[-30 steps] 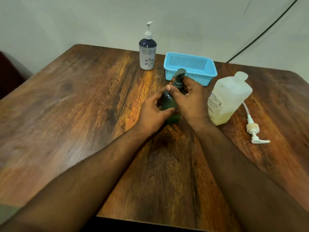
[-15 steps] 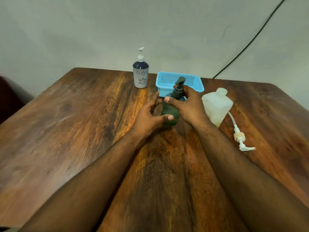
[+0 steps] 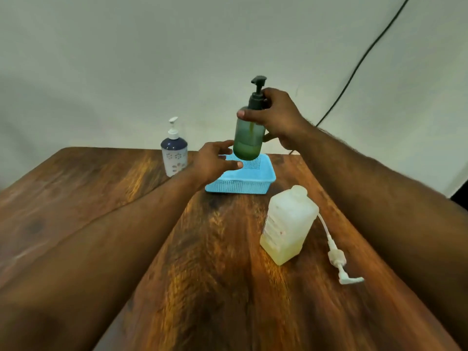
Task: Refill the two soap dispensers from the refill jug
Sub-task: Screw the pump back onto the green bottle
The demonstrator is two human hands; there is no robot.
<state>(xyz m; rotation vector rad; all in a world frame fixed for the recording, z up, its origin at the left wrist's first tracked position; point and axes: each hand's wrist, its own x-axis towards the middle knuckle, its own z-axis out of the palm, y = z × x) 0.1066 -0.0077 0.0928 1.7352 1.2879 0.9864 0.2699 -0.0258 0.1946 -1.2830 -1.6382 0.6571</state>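
- While our right hand (image 3: 276, 117) grips the green bottle (image 3: 247, 134) at its neck & shoulder, thumb across the front, the bottle hangs upright in the air, clear of the table (image 3: 76, 198).
- We see its dark pump (image 3: 257, 93) screwed on top, nozzle facing away from us.
- Soap fills only the bottom part of the green bottle; the upper part looks frosted, w/ a thin streak down the inside.
- Our left hand (image 3: 215, 160) sits just below & left of the bottle's base, fingers relaxed & spread, holding nothing. Whether a fingertip touches the bottle we can't tell.
- Under the raised bottle, a blue basket (image 3: 240, 184) rests on the table's far side; our left hand overlaps its left edge in this view.
- Left of the basket stands the white bottle (image 3: 174, 158) w/ a navy top, flower pattern & white pump, upright near the far edge of the table.
- Nearer to us, on the right, the jug (image 3: 288, 224) stands on the table w/ its mouth uncapped; yellowish liquid fills roughly its bottom third.
- Just right of the jug, a white pump (image 3: 338, 259) w/ its long tube lies flat on the wood, apart from the jug.
- Behind it all, a black cable (image 3: 364, 57) runs diagonally down the pale wall (image 3: 126, 59).
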